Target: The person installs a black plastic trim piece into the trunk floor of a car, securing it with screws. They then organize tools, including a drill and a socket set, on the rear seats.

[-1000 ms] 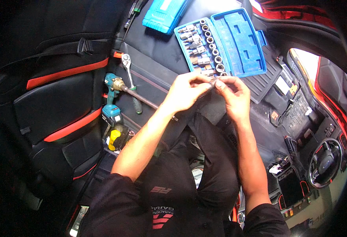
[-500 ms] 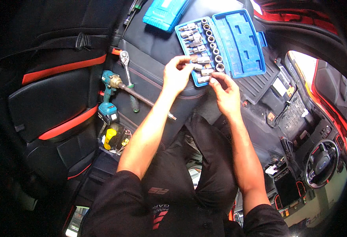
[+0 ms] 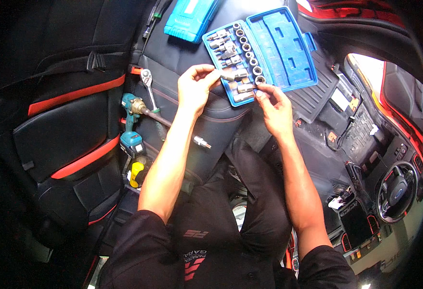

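A blue socket case [image 3: 277, 53] lies open on the black seat, its tray holding a row of round sockets [image 3: 246, 47] and a column of silver bit sockets [image 3: 223, 48]. My left hand [image 3: 194, 90] is over the tray's left edge, thumb and forefinger closed on a silver bit socket [image 3: 227, 75]; its far end lies near another bit socket in the tray. At the tray's near right corner, my right hand [image 3: 276, 111] pinches the case rim with thumb and forefinger. The fingertips partly hide that corner.
Left of my left arm lie a ratchet [image 3: 146, 79] and a teal cordless impact wrench [image 3: 132, 120] with a long extension, a bit socket [image 3: 201, 141] at its end. A second blue case [image 3: 190, 19] sits at the back. Beyond my right arm is the steering wheel [image 3: 397, 191].
My left hand has drawn left, bringing the bit socket away from the tray's middle. The right hand stays at the case corner. The whole view has shifted slightly.
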A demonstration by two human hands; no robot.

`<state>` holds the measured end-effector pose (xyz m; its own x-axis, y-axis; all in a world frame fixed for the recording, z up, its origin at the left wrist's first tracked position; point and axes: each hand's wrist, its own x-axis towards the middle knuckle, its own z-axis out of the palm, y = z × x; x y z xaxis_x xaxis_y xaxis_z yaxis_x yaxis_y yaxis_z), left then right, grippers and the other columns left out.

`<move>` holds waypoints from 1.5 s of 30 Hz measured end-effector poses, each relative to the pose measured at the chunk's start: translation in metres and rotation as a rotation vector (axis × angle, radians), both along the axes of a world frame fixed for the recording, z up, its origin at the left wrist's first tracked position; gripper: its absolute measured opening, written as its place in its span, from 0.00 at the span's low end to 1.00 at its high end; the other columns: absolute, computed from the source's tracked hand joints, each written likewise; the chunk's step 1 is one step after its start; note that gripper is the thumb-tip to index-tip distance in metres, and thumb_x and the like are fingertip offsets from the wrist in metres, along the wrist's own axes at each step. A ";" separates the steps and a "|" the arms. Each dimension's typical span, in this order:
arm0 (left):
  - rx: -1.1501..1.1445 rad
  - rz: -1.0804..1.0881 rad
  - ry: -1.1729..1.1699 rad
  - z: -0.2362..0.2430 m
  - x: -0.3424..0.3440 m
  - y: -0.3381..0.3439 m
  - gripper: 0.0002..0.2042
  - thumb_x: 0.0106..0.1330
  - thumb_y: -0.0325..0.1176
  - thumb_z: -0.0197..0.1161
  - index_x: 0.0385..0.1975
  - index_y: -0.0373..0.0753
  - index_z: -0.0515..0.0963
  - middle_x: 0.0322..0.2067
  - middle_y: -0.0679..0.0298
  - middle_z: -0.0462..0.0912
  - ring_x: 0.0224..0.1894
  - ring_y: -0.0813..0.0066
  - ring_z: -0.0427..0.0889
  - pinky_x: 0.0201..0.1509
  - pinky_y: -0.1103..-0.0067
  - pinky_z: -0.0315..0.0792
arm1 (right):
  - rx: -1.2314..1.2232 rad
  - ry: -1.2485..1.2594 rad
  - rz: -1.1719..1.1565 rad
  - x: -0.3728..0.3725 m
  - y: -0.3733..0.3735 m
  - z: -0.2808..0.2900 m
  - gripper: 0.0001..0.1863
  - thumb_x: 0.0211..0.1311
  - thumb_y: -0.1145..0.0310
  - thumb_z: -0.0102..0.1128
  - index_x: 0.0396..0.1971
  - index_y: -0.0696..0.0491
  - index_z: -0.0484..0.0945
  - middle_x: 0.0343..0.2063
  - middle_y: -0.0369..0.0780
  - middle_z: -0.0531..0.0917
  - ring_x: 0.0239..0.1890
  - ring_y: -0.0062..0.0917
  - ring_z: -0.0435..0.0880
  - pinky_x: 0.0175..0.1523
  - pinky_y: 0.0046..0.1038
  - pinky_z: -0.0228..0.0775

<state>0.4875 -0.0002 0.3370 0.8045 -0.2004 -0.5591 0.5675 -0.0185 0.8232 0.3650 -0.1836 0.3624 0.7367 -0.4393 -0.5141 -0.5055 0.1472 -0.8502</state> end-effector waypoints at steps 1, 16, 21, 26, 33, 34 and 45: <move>0.067 -0.036 -0.043 -0.003 -0.002 0.001 0.11 0.62 0.24 0.70 0.42 0.31 0.79 0.36 0.60 0.85 0.37 0.75 0.85 0.43 0.81 0.80 | 0.013 -0.002 0.001 0.001 0.000 0.001 0.14 0.65 0.72 0.65 0.49 0.59 0.80 0.34 0.33 0.82 0.36 0.12 0.77 0.43 0.17 0.70; 0.499 -0.640 -0.902 0.001 -0.015 -0.047 0.06 0.55 0.27 0.69 0.32 0.38 0.81 0.34 0.59 0.83 0.44 0.58 0.81 0.49 0.67 0.75 | 0.026 -0.023 0.004 -0.002 -0.006 0.004 0.14 0.66 0.71 0.65 0.49 0.58 0.80 0.34 0.33 0.82 0.34 0.12 0.77 0.42 0.16 0.70; 0.425 -0.803 -1.087 -0.006 -0.004 -0.032 0.07 0.55 0.27 0.69 0.33 0.38 0.80 0.37 0.59 0.82 0.43 0.58 0.80 0.50 0.67 0.75 | 0.008 0.002 -0.002 0.002 -0.006 0.010 0.13 0.65 0.71 0.65 0.48 0.58 0.80 0.32 0.32 0.82 0.32 0.12 0.76 0.39 0.16 0.70; 0.457 -0.718 -1.012 -0.010 -0.001 -0.025 0.11 0.56 0.30 0.70 0.39 0.42 0.82 0.41 0.59 0.80 0.44 0.57 0.79 0.50 0.67 0.74 | -0.094 -0.009 -0.085 0.002 -0.021 0.020 0.11 0.64 0.71 0.66 0.45 0.58 0.81 0.29 0.31 0.81 0.29 0.12 0.75 0.37 0.18 0.69; 0.415 -0.989 -0.988 -0.011 0.036 -0.014 0.18 0.53 0.40 0.75 0.42 0.42 0.82 0.41 0.61 0.80 0.46 0.60 0.80 0.50 0.69 0.74 | -0.744 -0.028 -0.276 -0.016 -0.086 0.006 0.23 0.63 0.65 0.68 0.55 0.56 0.75 0.44 0.37 0.79 0.42 0.21 0.77 0.49 0.23 0.71; 0.444 -0.962 -0.937 -0.010 0.036 -0.016 0.18 0.53 0.41 0.74 0.42 0.42 0.82 0.40 0.61 0.80 0.46 0.61 0.80 0.50 0.69 0.74 | -0.854 0.014 -0.273 -0.020 -0.095 -0.004 0.27 0.62 0.62 0.69 0.58 0.56 0.72 0.45 0.38 0.79 0.43 0.22 0.77 0.50 0.23 0.71; 0.487 -0.807 -0.989 -0.007 0.000 -0.010 0.18 0.55 0.34 0.70 0.47 0.44 0.80 0.44 0.60 0.77 0.47 0.58 0.76 0.52 0.66 0.73 | -0.104 0.085 -0.467 0.008 -0.082 -0.018 0.17 0.68 0.60 0.61 0.49 0.54 0.73 0.38 0.36 0.81 0.35 0.21 0.80 0.34 0.27 0.75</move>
<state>0.4875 -0.0097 0.3299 0.6602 -0.7505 0.0284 -0.5560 -0.4629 0.6904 0.3734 -0.2657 0.3448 0.4062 -0.7650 -0.4998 -0.4738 0.2914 -0.8310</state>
